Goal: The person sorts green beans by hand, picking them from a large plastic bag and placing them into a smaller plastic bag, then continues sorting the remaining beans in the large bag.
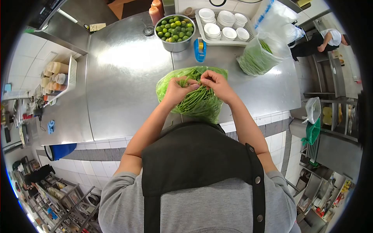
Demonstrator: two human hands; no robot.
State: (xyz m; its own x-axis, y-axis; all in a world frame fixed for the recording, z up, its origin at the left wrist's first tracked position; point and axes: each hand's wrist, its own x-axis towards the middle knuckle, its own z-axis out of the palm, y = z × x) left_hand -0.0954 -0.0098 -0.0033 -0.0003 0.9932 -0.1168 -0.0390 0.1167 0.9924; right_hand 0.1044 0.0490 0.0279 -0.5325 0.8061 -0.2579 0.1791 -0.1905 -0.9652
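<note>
Long green beans (199, 101) lie heaped in an open green plastic bag (163, 83) on the steel counter, close to my body. Over the heap, my left hand (178, 92) is closed around a few of the beans, whose ends stick up past its fingers. Just to its right, my right hand (216, 83) pinches at the tip of a bean, thumb and forefinger together. The two hands nearly meet above the bag. Exactly what lies between the right fingertips is small and partly hidden.
Behind the bag stand a metal pot of limes (175, 46), a blue tape dispenser (200, 50) and a white crate (221, 42) with stacked white dishes. A second plastic bag (252, 62) with green beans sits right. Another person (326, 40) is at far right.
</note>
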